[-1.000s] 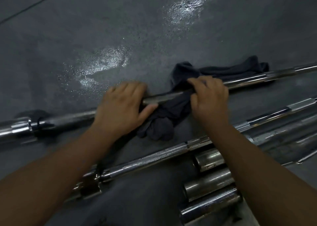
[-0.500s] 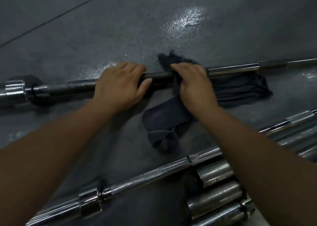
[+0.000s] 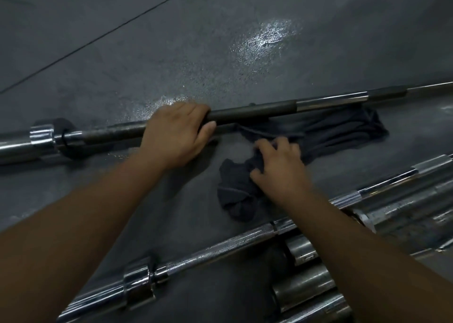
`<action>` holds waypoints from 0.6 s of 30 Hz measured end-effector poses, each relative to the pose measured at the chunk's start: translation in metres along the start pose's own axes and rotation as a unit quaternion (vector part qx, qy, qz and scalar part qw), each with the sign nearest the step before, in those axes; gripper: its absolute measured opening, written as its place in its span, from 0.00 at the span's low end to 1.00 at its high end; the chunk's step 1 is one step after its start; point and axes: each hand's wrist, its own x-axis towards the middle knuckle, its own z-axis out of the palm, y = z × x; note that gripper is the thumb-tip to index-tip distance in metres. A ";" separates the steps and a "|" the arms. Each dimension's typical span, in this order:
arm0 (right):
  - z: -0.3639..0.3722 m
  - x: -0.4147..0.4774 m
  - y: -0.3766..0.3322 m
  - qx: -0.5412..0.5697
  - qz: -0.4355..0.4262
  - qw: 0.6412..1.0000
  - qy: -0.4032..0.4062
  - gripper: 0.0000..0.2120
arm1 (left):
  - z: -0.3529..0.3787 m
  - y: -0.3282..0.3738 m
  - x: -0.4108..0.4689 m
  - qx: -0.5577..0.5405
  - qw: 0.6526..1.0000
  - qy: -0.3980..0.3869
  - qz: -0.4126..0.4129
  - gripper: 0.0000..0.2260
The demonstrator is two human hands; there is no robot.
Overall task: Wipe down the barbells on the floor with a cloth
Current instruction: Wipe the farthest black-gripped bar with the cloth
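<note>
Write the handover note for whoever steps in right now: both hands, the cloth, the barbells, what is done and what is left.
Left hand grips the far barbell on its dark shaft. Right hand bunches the dark cloth on the floor, off the bar.
The cloth lies between the far barbell and the near barbell, which no hand touches. More chrome sleeves lie at lower right.
Done: this view does not show how much is wiped.
Left: put the cloth on the far barbell's shaft and wipe along it, then likely the other bars.
</note>
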 end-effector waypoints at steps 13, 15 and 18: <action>-0.021 0.014 -0.023 0.130 0.073 0.975 0.162 0.15 | -0.011 0.032 -0.035 -0.132 0.985 0.015 -0.106 0.11; -0.025 0.003 -0.003 0.107 -0.035 0.983 0.147 0.14 | -0.010 0.033 -0.032 -0.124 0.987 0.013 -0.103 0.10; -0.036 0.016 0.044 0.174 0.106 0.946 0.252 0.15 | 0.000 0.036 -0.046 -0.099 0.994 -0.001 -0.039 0.11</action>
